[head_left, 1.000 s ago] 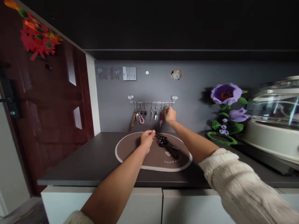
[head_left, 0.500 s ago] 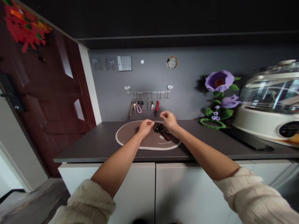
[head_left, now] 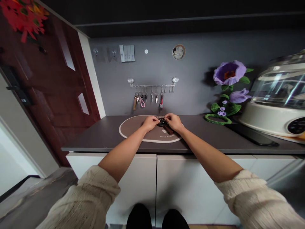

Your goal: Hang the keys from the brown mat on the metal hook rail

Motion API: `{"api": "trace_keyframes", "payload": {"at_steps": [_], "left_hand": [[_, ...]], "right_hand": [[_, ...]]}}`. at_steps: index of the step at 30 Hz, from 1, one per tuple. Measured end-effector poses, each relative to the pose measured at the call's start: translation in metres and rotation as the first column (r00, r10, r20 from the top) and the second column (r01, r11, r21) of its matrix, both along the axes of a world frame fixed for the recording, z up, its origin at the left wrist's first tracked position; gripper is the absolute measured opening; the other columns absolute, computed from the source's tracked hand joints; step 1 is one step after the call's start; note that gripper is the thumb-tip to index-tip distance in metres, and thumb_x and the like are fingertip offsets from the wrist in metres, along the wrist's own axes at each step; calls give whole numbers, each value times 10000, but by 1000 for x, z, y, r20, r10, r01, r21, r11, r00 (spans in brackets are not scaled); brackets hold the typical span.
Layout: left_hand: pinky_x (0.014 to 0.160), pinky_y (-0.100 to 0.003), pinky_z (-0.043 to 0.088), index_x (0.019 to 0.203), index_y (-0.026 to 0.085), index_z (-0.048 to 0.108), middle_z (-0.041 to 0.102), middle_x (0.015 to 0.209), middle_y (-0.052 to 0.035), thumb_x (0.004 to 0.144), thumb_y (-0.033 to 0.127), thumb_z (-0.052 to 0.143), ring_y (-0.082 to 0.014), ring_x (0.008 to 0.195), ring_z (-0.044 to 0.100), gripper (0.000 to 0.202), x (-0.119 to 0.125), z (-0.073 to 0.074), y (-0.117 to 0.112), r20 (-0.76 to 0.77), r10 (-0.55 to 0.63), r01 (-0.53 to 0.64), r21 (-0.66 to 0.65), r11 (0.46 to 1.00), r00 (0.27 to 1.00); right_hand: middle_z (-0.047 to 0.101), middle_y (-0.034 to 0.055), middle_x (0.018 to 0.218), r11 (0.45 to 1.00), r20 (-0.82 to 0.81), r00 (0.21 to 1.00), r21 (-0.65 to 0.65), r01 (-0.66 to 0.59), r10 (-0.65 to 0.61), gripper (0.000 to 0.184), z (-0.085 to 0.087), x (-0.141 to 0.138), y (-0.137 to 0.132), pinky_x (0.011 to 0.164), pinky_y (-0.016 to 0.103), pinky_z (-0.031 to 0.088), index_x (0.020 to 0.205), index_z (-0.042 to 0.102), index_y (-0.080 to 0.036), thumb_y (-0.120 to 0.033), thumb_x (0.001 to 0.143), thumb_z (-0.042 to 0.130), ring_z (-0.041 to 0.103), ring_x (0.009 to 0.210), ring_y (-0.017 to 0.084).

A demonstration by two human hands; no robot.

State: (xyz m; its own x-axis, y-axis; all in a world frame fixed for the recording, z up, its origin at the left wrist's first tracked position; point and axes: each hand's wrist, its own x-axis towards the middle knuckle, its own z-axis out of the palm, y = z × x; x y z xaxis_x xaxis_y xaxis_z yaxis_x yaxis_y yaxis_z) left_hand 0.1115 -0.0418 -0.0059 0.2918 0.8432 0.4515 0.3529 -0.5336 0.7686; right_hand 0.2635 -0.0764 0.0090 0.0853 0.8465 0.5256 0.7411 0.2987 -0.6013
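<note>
Silver keys (head_left: 156, 99) hang on the clear hooked rail (head_left: 152, 85), while a dark key bunch (head_left: 163, 122) lies unhung on the brown oval mat (head_left: 133, 127) between our narrowly pinched left hand (head_left: 150, 123) and right hand (head_left: 173, 121), grip we cannot tell

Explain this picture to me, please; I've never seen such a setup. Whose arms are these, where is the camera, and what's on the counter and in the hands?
There is no machine here: these are a person's own arms, seen by one head-worn camera looking forward and down. On the dark counter lies a brown mat with a pale rim, bearing a dark bunch of keys. The left hand and right hand are at either side of that bunch; what they grip is too small to tell. Behind, more keys hang from a wall rail. Purple flowers stand to the right.
</note>
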Motion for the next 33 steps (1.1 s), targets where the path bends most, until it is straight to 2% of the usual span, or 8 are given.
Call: {"api": "trace_keyframes", "payload": {"at_steps": [5, 10, 18, 21, 28, 33], "left_hand": [[585, -241, 350, 646, 121, 637, 591, 606, -22, 664, 238, 537, -111, 562, 466, 156, 1, 0, 1, -5, 1, -1, -10, 1000, 1000], [609, -237, 365, 685, 119, 613, 587, 643, -19, 675, 211, 521, -109, 595, 484, 131, -1, 0, 4, 84, 1, 1, -20, 1000, 996], [652, -240, 372, 690, 132, 599, 569, 676, -17, 697, 204, 517, -111, 640, 479, 109, -3, 4, 8, 188, 29, -49, 102, 994, 982], [666, -240, 378, 685, 134, 594, 569, 678, -13, 696, 186, 516, -108, 645, 484, 94, -4, 7, 7, 278, 22, -49, 90, 995, 960], [659, -229, 386, 712, 138, 578, 575, 674, 0, 678, 202, 564, -99, 651, 494, 74, -3, 13, 4, 516, -48, 64, -14, 998, 855], [577, -211, 386, 745, 137, 567, 574, 711, -4, 653, 275, 610, -87, 622, 489, 171, -3, 12, 5, 627, -132, 245, -96, 965, 768]], "right_hand": [[630, 26, 766, 1000, 12, 1000, -4, 8, -8, 129, -1, 0, 1, 683, 216, 392, 793, 587, -162, -138, 707, 494, 551, 690, 107], [631, 24, 765, 1000, 14, 1000, 14, 24, -24, 122, -1, -1, 1, 688, 215, 392, 786, 593, -161, -155, 704, 502, 548, 689, 105], [625, 27, 753, 999, -21, 1000, 41, -4, 4, 116, 2, -3, -2, 672, 221, 394, 780, 587, -159, -158, 707, 497, 541, 672, 106], [621, 28, 757, 998, -25, 1000, 55, -11, 12, 113, 3, -4, -2, 684, 229, 395, 780, 582, -159, -153, 705, 498, 540, 678, 107], [606, 25, 747, 990, -92, 991, 118, -82, 93, 137, 4, -5, -1, 683, 250, 410, 821, 572, -165, -202, 715, 495, 535, 674, 114], [594, 20, 759, 960, -133, 961, 176, -220, 244, 187, 7, -9, -4, 682, 261, 418, 843, 565, -169, -299, 727, 496, 531, 681, 118]]}}
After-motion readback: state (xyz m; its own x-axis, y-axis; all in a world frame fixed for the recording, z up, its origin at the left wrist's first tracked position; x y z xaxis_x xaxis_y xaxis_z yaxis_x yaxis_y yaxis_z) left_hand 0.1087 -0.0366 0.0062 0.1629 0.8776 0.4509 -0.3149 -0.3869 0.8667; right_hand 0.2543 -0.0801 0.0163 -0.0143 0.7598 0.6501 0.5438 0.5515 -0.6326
